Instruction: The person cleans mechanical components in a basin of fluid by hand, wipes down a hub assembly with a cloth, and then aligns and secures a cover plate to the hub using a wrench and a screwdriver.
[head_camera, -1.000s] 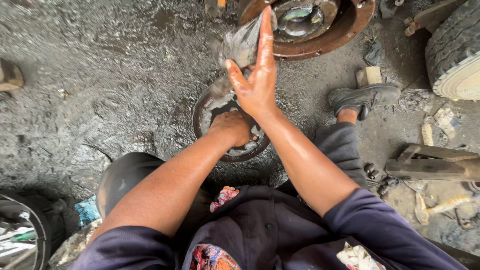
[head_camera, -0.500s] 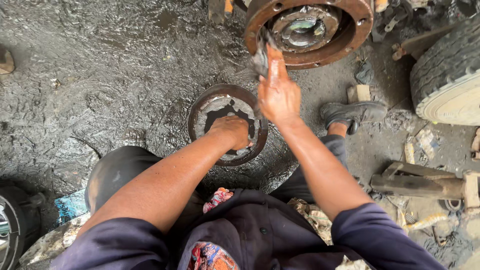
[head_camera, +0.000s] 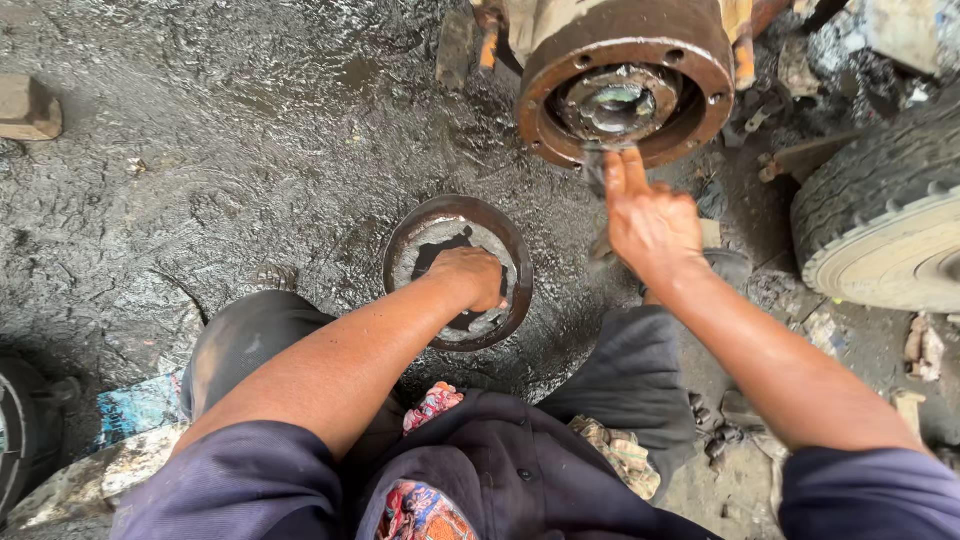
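My left hand (head_camera: 470, 278) rests knuckles-down inside a round metal dish (head_camera: 400, 262) on the oily floor (head_camera: 200, 150), fingers curled together; whether they close on anything I cannot tell, the palm being hidden. My right hand (head_camera: 650, 222) reaches up to the rusty wheel hub (head_camera: 560, 60), two fingers (head_camera: 622, 172) extended and pressed against a dark scrap of rag (head_camera: 592, 170) at the hub's lower rim, the remaining fingers folded in. The hub's open centre shows a greasy bearing (head_camera: 615, 105). A tyre (head_camera: 880, 220) stands just right of the hub, a wooden block (head_camera: 28, 106) lies well apart at the far left, and my foot in a sandal (head_camera: 728, 266) sits below the right hand.

The risk, as I judge it: the rag is held only by fingertip pressure against a slick rim, so it could slip and drop onto the wet floor, picking up grit that would then be carried into the bearing. My fingers could also catch on the rim's sharp rusted edge.

Against half a second ago, the right hand sits lower on the hub, at its bottom edge, not up across its face, and the view has swung closer; the left hand remains in the dish.
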